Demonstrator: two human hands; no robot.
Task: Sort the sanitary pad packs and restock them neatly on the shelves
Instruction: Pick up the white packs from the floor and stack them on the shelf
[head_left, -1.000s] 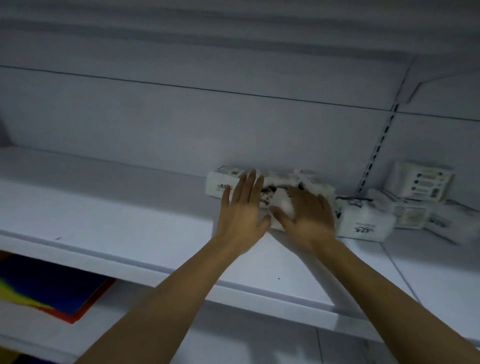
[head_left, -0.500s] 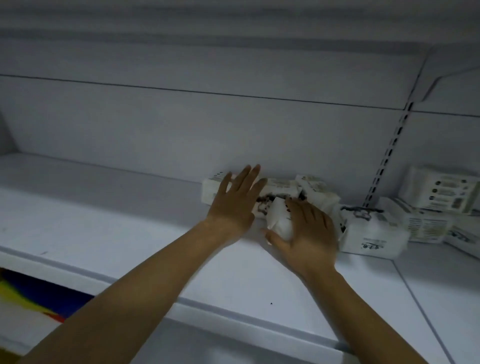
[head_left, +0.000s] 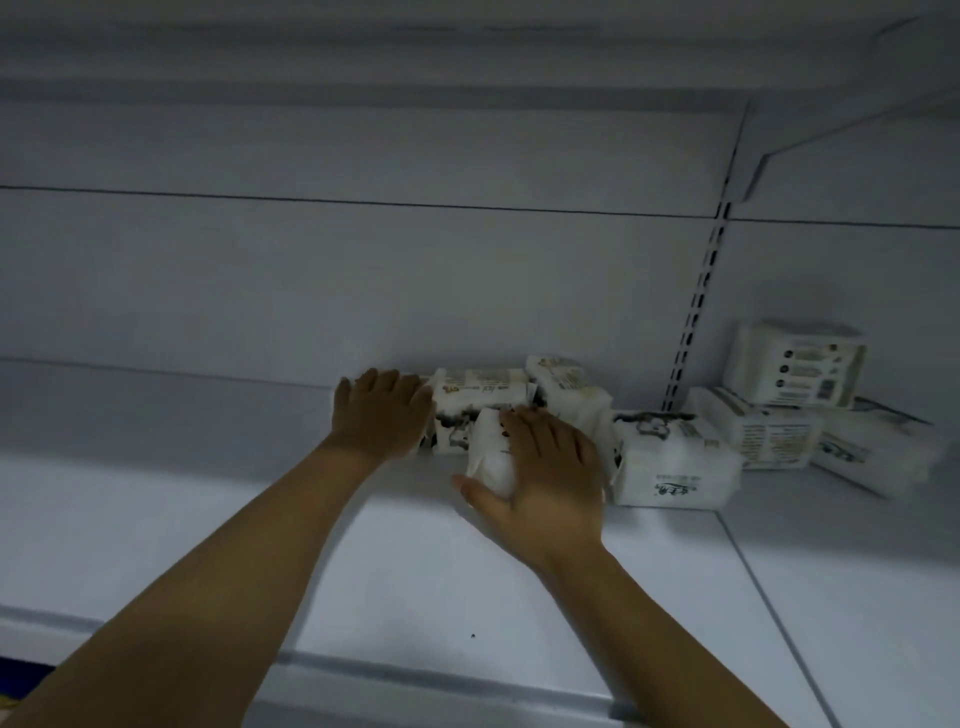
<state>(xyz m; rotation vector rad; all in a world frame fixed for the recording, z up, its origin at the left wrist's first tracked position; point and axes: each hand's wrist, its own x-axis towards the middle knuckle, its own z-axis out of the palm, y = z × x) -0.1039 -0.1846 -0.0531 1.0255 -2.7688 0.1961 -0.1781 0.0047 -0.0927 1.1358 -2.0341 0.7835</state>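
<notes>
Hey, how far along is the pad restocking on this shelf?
Done: a few packs sit against the back wall. In hand: the right hand grips a front pack while the left hand rests on the row's left end. Left: the tilted pack and the loose pile beyond the upright need straightening.

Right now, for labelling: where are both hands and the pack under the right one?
left hand (head_left: 382, 415): head view, back of hand.
right hand (head_left: 553, 473): head view, back of hand.
pad pack (head_left: 487, 453): head view, bare white end.
</notes>
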